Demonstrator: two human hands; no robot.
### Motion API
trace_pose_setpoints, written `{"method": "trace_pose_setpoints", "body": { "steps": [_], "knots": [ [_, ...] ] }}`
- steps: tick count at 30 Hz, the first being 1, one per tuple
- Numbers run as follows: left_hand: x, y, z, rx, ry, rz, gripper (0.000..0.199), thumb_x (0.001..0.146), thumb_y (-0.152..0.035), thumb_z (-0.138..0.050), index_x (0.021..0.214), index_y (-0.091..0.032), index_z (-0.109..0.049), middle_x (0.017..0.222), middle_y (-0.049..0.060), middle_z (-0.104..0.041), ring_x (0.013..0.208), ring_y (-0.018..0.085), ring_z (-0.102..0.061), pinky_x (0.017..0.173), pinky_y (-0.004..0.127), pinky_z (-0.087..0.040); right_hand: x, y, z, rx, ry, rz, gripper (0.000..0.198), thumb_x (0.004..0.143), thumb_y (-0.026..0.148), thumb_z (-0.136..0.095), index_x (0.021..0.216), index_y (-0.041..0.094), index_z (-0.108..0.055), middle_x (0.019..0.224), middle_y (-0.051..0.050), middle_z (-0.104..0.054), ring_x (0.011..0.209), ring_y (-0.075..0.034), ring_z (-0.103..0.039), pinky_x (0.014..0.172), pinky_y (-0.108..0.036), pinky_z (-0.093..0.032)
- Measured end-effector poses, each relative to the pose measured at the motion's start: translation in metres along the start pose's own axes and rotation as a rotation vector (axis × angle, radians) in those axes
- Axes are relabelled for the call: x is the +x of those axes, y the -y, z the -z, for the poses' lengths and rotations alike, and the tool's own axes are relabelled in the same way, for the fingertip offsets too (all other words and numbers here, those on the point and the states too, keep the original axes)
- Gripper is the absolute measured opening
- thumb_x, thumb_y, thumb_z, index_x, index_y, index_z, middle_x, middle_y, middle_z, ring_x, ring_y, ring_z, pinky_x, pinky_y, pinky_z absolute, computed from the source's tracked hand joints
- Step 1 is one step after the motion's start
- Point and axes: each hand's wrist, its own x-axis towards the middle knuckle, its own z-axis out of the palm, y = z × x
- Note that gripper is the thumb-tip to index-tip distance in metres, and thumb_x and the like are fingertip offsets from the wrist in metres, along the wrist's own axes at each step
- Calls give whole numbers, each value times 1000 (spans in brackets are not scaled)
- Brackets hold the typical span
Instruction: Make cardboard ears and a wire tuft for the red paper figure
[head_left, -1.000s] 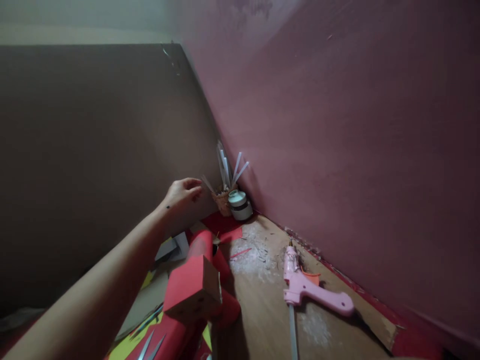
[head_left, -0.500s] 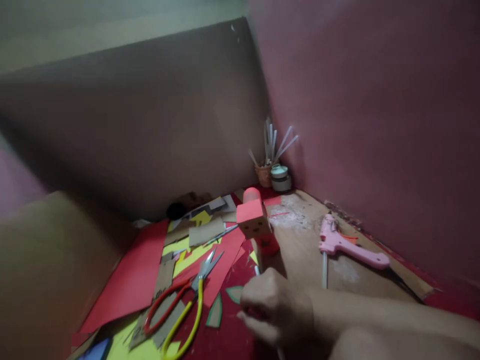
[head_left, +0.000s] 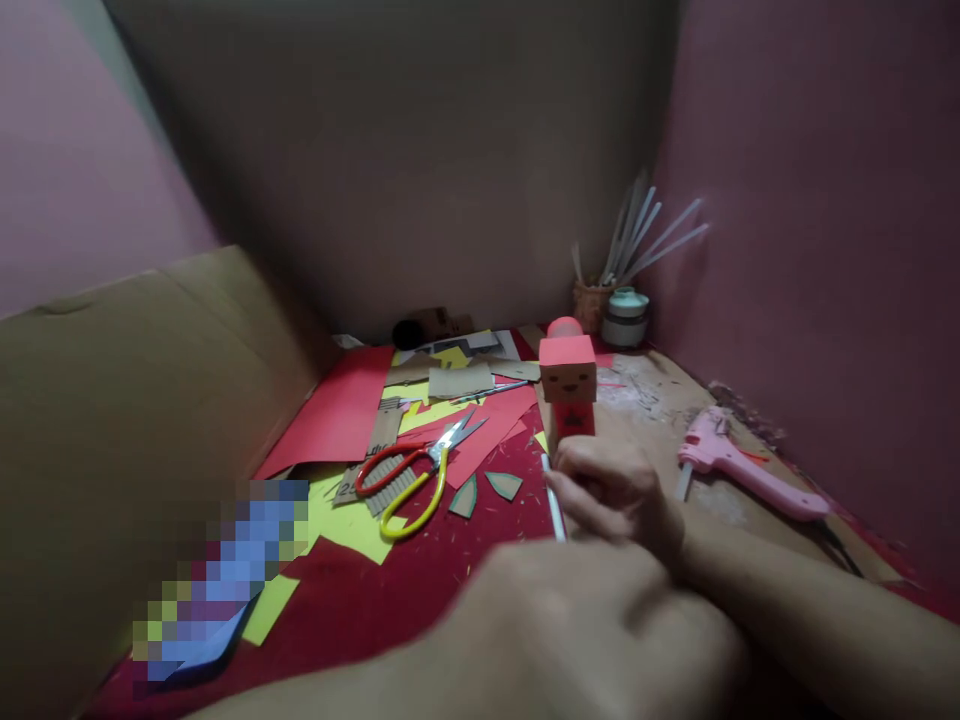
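Note:
My right hand [head_left: 615, 490] is closed, its fingers curled, just in front of a small box-headed figure [head_left: 568, 385] with a drawn face and red body. What the fingers hold, if anything, is hidden. A thin white stick [head_left: 555, 505] runs along their left side; whether they touch it, I cannot tell. Nearer the camera, my left hand [head_left: 592, 630] reaches in from below, blurred, with its fingers out of sight. Two leaf-shaped cardboard pieces [head_left: 484, 493] with green edges lie left of the stick. Scissors [head_left: 424, 470] with red and yellow handles rest open beside them.
A pink glue gun [head_left: 739, 465] lies on cardboard at the right. Behind stand a pot of white sticks [head_left: 594, 305] and a lidded jar [head_left: 625, 318]. Red sheets [head_left: 337, 410] and paper scraps cover the left. A large cardboard panel [head_left: 150, 400] rises there, near a blue object [head_left: 240, 575].
The view has tilted down and turned left. My left hand has come in across the foreground. My right hand has shifted slightly right and closer to the figure, leaving more of the white stick visible.

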Motion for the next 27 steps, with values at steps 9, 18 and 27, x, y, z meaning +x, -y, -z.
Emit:
{"method": "trace_pose_setpoints", "body": {
  "steps": [9, 18, 27],
  "knots": [
    [41, 19, 19, 354, 242, -24, 20, 75, -29, -57, 94, -23, -59, 93, 6, -66, 86, 23, -61, 70, 31, -43, 13, 3, 15, 74, 105, -1, 31, 84, 17, -51, 56, 20, -38, 53, 6, -34, 48, -7, -32, 47, -23, -27],
    [47, 36, -2, 439, 344, 4, 14, 70, -23, -51, 84, -22, -52, 84, 6, -63, 79, 25, -60, 61, 32, -35, 0, -14, -18, -399, 399, 122, 10, 80, 14, -49, 75, 19, -56, 69, -4, -62, 61, -14, -54, 55, -26, -38],
    [61, 23, 18, -80, 168, -43, 24, 82, -40, -47, 78, -23, -63, 82, 5, -66, 74, 21, -58, 66, 31, -43, -6, 19, 58, -619, 287, -94, 22, 84, 13, -45, 101, 17, -58, 96, -10, -65, 84, -21, -58, 73, -33, -45]
  ]
}}
